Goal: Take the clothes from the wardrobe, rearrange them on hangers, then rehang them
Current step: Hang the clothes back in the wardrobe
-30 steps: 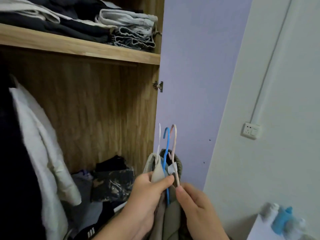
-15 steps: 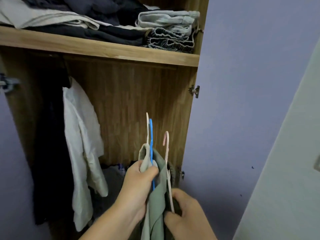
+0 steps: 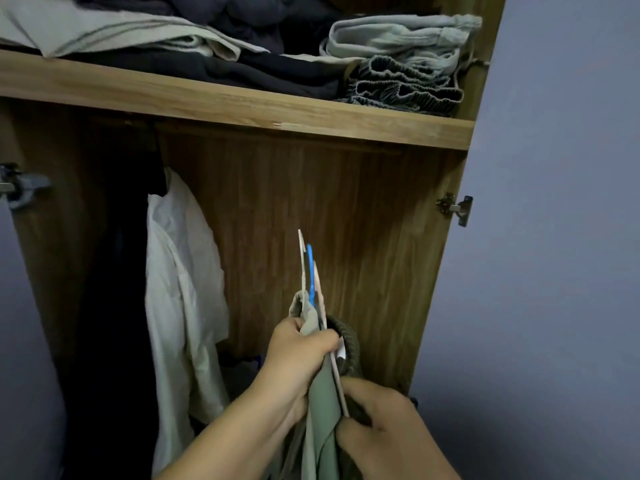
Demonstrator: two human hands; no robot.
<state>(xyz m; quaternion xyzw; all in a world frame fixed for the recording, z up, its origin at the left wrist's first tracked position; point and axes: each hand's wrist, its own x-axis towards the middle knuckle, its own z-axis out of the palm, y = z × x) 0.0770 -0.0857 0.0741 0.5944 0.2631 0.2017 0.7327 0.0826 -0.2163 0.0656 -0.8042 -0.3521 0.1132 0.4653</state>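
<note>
Our left hand (image 3: 298, 355) grips the bunched clothes (image 3: 322, 410) at the hanger necks; our right hand (image 3: 377, 424) pinches the pink hanger (image 3: 320, 299) lower down. We judge this the rehanging step: next the hooks (white, blue, pink) must rise to a rail we cannot see. Beyond hang a white shirt (image 3: 180, 289) and the shelf (image 3: 242, 102). Since earlier, the hooks have closed together.

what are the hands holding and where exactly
Left hand grips the bunched hangers at their necks, collars included; right hand holds the olive garments lower down.
</note>
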